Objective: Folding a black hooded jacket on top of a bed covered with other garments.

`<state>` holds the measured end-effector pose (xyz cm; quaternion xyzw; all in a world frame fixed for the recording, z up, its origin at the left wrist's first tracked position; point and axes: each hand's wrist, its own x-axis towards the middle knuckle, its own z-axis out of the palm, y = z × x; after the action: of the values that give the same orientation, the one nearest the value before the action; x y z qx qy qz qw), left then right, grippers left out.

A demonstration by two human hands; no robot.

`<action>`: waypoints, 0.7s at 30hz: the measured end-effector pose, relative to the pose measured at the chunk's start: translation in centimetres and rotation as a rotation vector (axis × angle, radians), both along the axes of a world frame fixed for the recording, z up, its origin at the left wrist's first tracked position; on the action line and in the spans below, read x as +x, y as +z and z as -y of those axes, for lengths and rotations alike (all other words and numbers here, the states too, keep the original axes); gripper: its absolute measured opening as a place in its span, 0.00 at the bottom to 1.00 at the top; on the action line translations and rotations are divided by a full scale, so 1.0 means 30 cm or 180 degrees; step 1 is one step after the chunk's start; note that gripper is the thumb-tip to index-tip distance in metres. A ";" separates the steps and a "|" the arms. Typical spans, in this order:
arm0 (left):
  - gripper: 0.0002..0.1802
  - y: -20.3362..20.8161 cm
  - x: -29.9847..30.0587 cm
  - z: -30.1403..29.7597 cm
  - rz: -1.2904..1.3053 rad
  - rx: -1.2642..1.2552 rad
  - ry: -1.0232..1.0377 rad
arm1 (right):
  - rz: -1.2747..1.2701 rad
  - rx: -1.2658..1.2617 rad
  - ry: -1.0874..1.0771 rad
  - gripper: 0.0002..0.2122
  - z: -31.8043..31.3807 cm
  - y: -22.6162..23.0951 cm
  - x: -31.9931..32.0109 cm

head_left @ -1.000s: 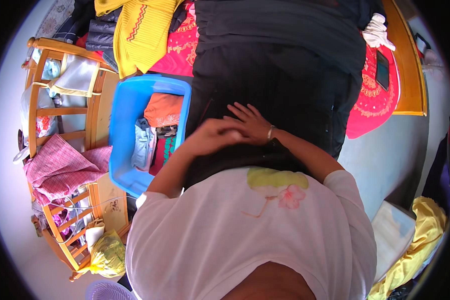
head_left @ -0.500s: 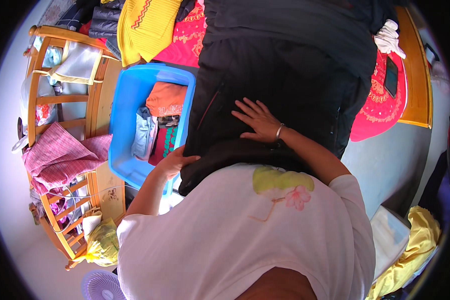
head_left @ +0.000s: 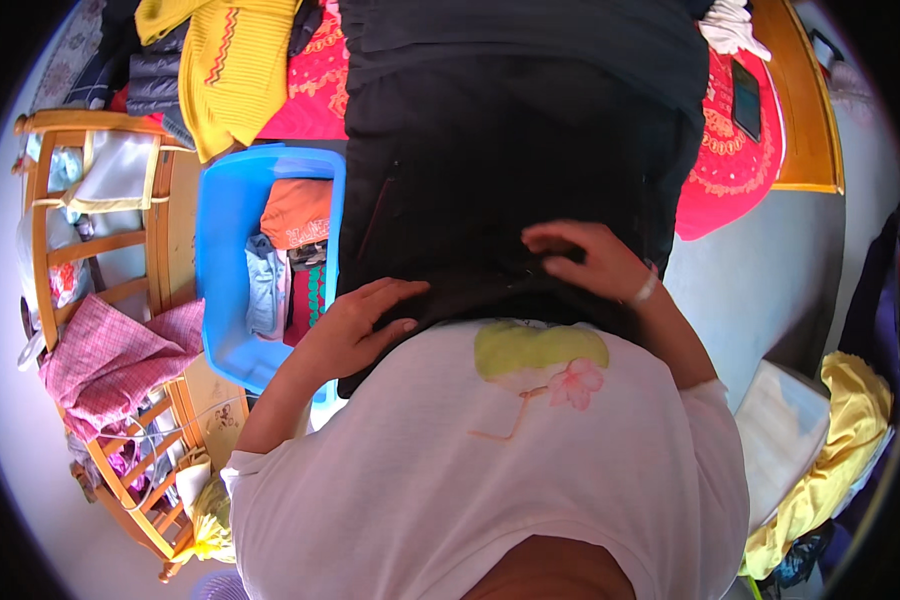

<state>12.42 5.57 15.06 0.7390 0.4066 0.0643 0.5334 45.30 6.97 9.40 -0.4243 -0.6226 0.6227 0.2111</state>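
Note:
A large black garment [head_left: 510,160] with a zipped slit on its left side lies spread out before me, its near edge against my body. My left hand [head_left: 365,322] rests on the garment's near left part, with the fingers stretched out flat and the thumb apart. Over the near right part is my right hand [head_left: 595,262], slightly blurred, fingers extended, the thumb held apart and nothing in it. Whether the right palm touches the cloth I cannot tell.
Left of the garment stands a blue plastic tub [head_left: 215,270] holding folded clothes. Beyond it are a wooden rack [head_left: 100,240] with a pink checked cloth [head_left: 120,345] and a yellow knit [head_left: 235,75]. A phone [head_left: 746,100] lies on red fabric at the right.
My left hand has moved right from the garment's edge onto the cloth. My right hand has come nearer and to the right. The whole view has shifted a little.

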 end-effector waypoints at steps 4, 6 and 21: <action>0.24 0.008 0.036 -0.040 0.0607 -0.0236 0.0151 | 0.0330 0.0327 0.0173 0.23 0.161 0.109 0.099; 0.25 0.017 0.048 -0.054 0.0629 -0.0376 -0.0049 | 0.0476 0.0227 -0.0132 0.24 0.216 0.123 0.112; 0.19 0.005 0.104 -0.038 0.0247 0.2147 -0.0774 | 0.1785 0.1839 -0.0511 0.20 0.404 0.153 0.140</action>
<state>15.53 6.73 15.20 0.9134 0.2510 0.1589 0.2784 49.51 -5.15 13.99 -0.5480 -0.7702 0.2640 0.1916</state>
